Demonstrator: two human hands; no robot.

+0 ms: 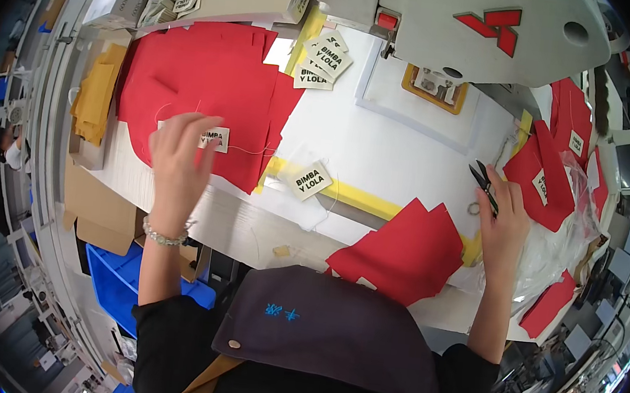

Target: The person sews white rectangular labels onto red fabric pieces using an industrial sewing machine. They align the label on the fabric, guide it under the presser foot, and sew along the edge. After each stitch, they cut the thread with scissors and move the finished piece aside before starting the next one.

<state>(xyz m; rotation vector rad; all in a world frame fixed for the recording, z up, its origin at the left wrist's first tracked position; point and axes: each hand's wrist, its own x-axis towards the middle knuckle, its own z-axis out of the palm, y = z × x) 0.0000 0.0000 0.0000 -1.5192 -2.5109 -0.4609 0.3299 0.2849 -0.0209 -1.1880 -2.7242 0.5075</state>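
My left hand (183, 148) is over a stack of red fabric pieces (213, 71), its fingers loosely curved and apart, slightly blurred. Partly behind those fingers, a white label with black print (218, 139) lies on the top piece. A loose thread runs from this label to the right. At the right of the worktable my right hand (506, 213) is closed around small black thread snips (483, 185), their blades pointing up and left. Between the hands another white label (309, 180) rests near the yellow tape, with fine threads around it.
A grey sewing machine head (493, 35) overhangs the white work surface (322, 128). Several labels (325, 59) lie beside the fabric stack. A red piece (409, 252) sits at the front edge; labelled red pieces (543, 178) and clear plastic (547, 252) are at right. A blue bin (103, 274) stands below left.
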